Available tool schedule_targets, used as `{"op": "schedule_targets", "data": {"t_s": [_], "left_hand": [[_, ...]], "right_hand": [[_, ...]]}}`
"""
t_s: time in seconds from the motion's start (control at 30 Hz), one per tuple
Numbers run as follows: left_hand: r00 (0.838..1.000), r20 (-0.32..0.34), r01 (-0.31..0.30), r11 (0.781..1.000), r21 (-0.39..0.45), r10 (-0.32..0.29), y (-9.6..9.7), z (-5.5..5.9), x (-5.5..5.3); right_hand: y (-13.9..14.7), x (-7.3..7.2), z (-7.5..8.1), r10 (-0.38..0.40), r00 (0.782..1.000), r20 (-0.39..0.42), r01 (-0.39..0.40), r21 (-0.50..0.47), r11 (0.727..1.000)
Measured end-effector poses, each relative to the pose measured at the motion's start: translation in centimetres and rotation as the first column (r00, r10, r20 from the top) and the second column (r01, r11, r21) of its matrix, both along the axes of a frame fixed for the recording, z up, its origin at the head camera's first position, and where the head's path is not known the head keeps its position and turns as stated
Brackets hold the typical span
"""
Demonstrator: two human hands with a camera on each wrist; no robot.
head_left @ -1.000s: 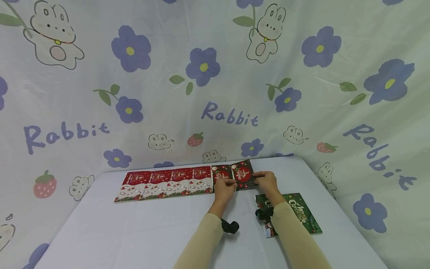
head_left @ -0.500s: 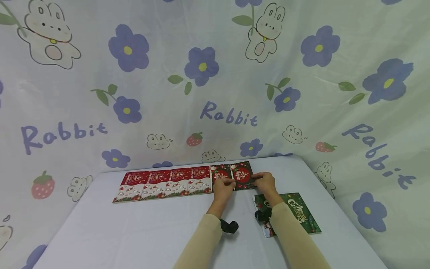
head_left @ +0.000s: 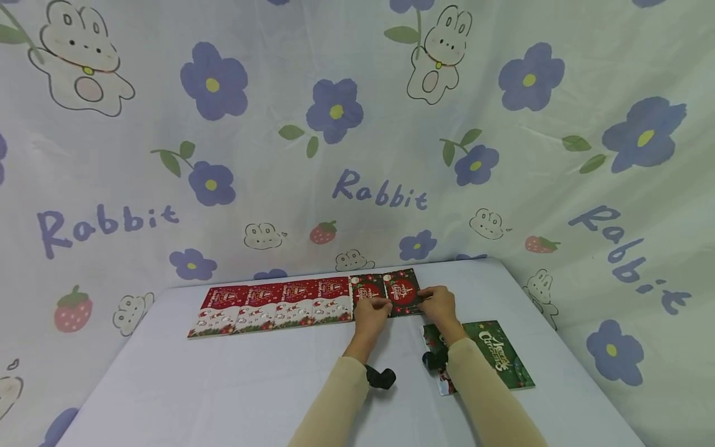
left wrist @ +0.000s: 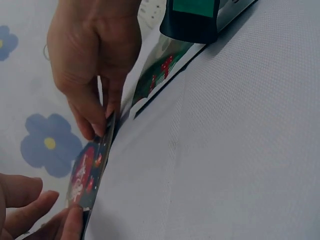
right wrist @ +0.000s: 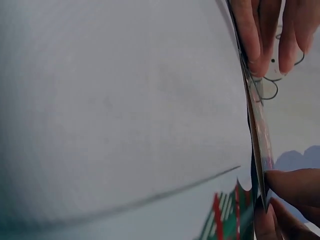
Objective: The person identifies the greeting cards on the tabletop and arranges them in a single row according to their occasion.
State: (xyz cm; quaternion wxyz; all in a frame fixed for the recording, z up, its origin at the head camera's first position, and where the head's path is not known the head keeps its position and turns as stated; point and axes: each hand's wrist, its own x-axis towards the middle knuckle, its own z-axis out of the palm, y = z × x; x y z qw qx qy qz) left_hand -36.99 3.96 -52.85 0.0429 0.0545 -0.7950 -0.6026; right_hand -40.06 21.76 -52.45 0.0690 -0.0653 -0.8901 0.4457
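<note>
Two dark Christmas cards with red round centres lie side by side at the right end of a row. My right hand (head_left: 439,305) pinches the side edge of the outer dark card (head_left: 401,292); in the right wrist view its thumb (right wrist: 295,186) is on one face and fingers are on the other. My left hand (head_left: 371,316) rests at the seam between the two, partly covering the inner dark card (head_left: 367,285). In the left wrist view, a left fingertip (left wrist: 74,220) presses on the outer card's near end.
Several red-and-white Christmas cards (head_left: 293,304) continue the row leftward. A larger green "Merry Christmas" card (head_left: 497,351) lies nearer, partly under my right forearm. All rest on a white table (head_left: 223,391) before a rabbit-and-flower curtain (head_left: 301,174). Black wrist cameras (head_left: 382,377) are strapped to both wrists.
The outer dark card has turned slightly and settled more in line with its neighbour. My right hand has shifted a little left with it; the left hand stays at the seam.
</note>
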Motion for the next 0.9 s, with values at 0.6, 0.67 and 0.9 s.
{"op": "schedule_targets", "data": {"t_s": [0.6,0.67,0.9], "left_hand": [[1.000,-0.002,0.013,1.000,0.004,-0.013,0.02,-0.32,0.02],[1.000,-0.011,0.015,1.000,0.015,-0.015,0.01,-0.31,0.08],[0.999,-0.023,0.026,0.999,0.043,-0.026,-0.04,-0.09,0.45]], "right_hand": [[-0.09,0.36,0.00,0.004,0.999,0.044,-0.005,0.018,1.000],[-0.11,0.51,0.06,-0.003,0.999,0.045,0.002,0.005,1.000],[-0.07,0.70,0.25,-0.024,0.999,0.048,0.024,-0.001,1.000]]}}
